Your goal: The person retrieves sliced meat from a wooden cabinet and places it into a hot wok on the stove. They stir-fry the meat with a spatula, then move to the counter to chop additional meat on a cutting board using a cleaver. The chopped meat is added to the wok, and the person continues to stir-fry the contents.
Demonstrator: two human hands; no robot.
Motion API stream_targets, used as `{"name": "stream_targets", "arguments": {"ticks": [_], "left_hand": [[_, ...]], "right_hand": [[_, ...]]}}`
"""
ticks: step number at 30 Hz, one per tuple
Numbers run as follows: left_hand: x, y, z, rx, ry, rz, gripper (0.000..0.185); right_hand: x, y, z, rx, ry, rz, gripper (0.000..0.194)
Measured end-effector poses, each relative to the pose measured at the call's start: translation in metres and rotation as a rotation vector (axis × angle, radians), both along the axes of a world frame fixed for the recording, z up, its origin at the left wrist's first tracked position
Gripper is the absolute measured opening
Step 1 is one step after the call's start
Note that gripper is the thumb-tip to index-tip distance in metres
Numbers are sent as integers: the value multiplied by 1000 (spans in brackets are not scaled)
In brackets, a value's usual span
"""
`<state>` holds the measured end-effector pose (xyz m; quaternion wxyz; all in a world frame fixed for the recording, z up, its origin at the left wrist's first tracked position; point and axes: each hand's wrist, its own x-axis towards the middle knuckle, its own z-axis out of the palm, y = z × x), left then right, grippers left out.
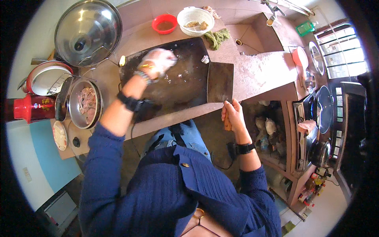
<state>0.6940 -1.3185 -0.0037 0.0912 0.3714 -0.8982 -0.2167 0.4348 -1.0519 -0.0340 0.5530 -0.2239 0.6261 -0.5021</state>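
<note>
My right hand (pixel 234 115) grips the wooden handle of a broad cleaver (pixel 220 82), whose blade lies flat by the right edge of a dark cutting board (pixel 189 91). Over the board's left part is my left hand (pixel 158 60), blurred, with a whitish cloth or glove-like covering about it; whether it holds something cannot be told. Small white scraps (pixel 179 75) are scattered on the board, and a larger white bit (pixel 205 59) lies near its right edge, above the blade.
A metal bowl of raw meat (pixel 70 103) and a large steel lid (pixel 59 38) stand left. Behind the board are a red bowl (pixel 154 24), a white colander (pixel 180 22) and a green cloth (pixel 217 38). A sink (pixel 257 38) lies back right, a stove (pixel 299 133) far right.
</note>
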Motion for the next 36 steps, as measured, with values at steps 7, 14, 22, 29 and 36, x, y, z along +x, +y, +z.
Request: {"name": "stream_targets", "arguments": {"ticks": [7, 14, 22, 29, 36], "left_hand": [[-151, -8, -45, 75, -136, 16, 23], [-178, -18, -62, 207, -229, 109, 15], [-158, -11, -42, 252, -232, 179, 19], [-161, 8, -45, 155, -387, 204, 27], [-140, 12, -66, 240, -120, 423, 17]], "right_hand": [[-16, 14, 4, -42, -87, -30, 12], [-26, 15, 5, -55, -117, -17, 13], [-25, 7, 7, -17, -56, 5, 15], [-20, -6, 3, 24, 65, 75, 17], [-23, -13, 4, 29, 121, 102, 19]]}}
